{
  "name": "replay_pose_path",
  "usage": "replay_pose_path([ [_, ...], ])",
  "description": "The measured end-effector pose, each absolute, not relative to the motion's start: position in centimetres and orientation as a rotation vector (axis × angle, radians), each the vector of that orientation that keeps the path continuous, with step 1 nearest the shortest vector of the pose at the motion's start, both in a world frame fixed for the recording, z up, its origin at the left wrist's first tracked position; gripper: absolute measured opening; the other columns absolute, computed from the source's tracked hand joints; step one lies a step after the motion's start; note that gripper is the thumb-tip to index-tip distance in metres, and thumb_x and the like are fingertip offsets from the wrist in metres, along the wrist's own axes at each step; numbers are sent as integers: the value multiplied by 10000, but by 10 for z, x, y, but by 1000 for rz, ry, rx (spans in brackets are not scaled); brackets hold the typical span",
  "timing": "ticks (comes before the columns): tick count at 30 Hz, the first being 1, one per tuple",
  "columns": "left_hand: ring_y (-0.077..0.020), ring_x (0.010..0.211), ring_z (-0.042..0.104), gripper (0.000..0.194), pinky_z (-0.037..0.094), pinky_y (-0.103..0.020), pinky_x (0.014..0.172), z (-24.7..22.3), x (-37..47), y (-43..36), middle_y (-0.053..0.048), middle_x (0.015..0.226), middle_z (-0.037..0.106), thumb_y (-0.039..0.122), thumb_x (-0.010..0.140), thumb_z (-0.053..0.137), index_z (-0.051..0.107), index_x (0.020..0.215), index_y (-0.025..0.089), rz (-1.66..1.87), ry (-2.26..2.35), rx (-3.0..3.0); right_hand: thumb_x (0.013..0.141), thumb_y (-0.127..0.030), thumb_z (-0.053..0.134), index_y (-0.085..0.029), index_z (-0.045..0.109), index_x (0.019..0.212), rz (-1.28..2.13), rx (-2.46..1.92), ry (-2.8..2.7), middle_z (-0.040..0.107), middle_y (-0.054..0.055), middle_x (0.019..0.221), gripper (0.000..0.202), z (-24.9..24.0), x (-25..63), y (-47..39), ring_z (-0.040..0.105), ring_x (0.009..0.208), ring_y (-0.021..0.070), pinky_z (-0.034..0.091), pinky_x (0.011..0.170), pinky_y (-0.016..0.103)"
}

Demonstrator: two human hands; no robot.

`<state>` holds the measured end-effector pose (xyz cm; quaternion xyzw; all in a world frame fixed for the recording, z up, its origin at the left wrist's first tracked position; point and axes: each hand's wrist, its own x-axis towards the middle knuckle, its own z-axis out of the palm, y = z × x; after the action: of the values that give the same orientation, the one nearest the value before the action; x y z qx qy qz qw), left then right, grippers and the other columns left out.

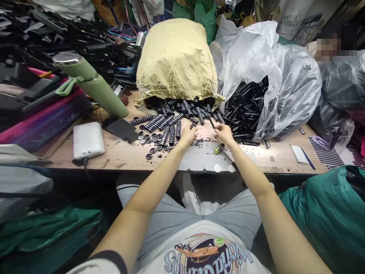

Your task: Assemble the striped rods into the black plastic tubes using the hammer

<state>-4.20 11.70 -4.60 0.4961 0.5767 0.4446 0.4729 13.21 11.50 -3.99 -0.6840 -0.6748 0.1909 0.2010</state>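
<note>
Rod (211, 121), slim and black, is pinched in the right hand (224, 134) over the surface (122, 154), near checkered cylinders (172, 136) spilling from a yellow sack (176, 57); the left hand (188, 134) is narrow, its contents unclear.

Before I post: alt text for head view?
Bare right hand holds a thin black rod over a brown bench; bare left hand is near white-checked black cylinders heaped before a pale yellow sack. To its right, a translucent plastic bag holds slim black pieces.
</note>
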Motion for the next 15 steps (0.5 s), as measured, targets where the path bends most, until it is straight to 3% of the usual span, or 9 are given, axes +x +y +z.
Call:
replay_pose_path([
  [3, -75, 446, 440, 169, 323, -198, 417, -41, -35, 96, 8, 613, 537, 260, 792, 643, 518, 782, 146, 1077, 1213, 956, 892, -345, 499, -128, 608, 1061, 875, -1687, -1882, 697, 84, 940, 296, -45, 128, 82, 662, 838, 166, 528, 747, 293],
  [5, -63, 400, 405, 234, 279, -183, 371, -37, -29, 81, 36, 536, 505, 255, 706, 725, 528, 768, 145, 1085, 1106, 856, 827, -422, 587, -134, 552, 1177, 947, -1516, -1862, 667, 119, 1068, 455, -42, 127, 60, 645, 976, 207, 528, 828, 357],
  [9, -57, 352, 371, 253, 266, -178, 347, -31, -22, 56, 60, 449, 461, 263, 647, 757, 562, 745, 135, 988, 1055, 1000, 542, -415, 834, -201, 339, 1413, 534, -1378, -2109, 361, 160, 1460, 1025, -22, 133, 37, 346, 1350, 322, 306, 1095, 528],
  [12, -57, 363, 381, 269, 275, -178, 355, -30, -20, 48, 47, 519, 503, 361, 722, 686, 574, 831, 142, 1002, 992, 1049, 535, -362, 844, -206, 250, 1461, 436, -1361, -2246, 308, 158, 1483, 1111, -11, 136, 34, 284, 1382, 330, 237, 1136, 539],
  [15, -108, 481, 500, 280, 385, -217, 425, -37, -21, 46, -19, 690, 587, 402, 860, 477, 571, 948, 154, 1031, 982, 1141, 562, -385, 834, -197, 167, 1485, 462, -1361, -2190, 314, 161, 1469, 1154, -15, 137, 28, 266, 1395, 312, 247, 1153, 510],
])
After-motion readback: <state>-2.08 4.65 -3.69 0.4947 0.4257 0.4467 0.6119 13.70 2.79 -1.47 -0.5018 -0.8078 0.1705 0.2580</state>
